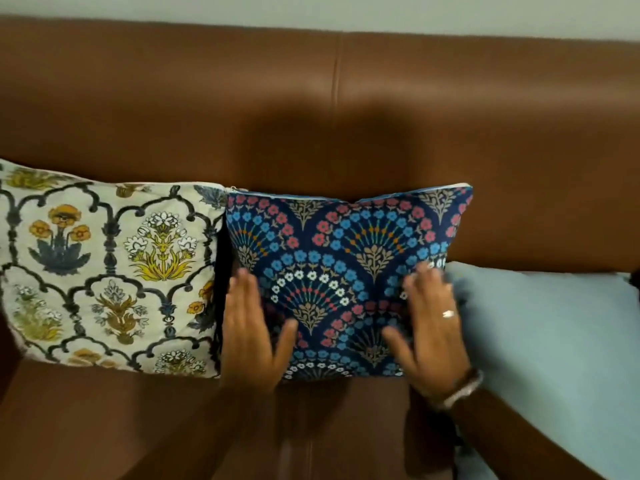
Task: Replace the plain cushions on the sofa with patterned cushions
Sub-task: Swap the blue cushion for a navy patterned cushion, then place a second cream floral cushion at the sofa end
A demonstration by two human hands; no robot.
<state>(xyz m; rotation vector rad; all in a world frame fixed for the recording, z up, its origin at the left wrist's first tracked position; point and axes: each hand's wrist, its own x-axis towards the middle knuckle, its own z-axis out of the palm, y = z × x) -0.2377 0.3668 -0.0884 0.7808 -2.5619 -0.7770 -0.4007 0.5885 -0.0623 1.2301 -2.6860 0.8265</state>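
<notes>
Both palms flat, fingers apart, left hand & right hand on the navy cushion vs sofa back; press evenly, square it w/ the cream cushion; plain blue cushion goes next.

We see a brown leather sofa that fills almost the whole view, and its backrest has a vertical seam running down near 12 o'clock. Above the backrest, along the top edge from 10 to 2 o'clock, a strip of pale grey-white wall is visible. A soft dark shadow lies on the leather at the centre, and the seat at 6 o'clock looks darker than the upper backrest.
</notes>
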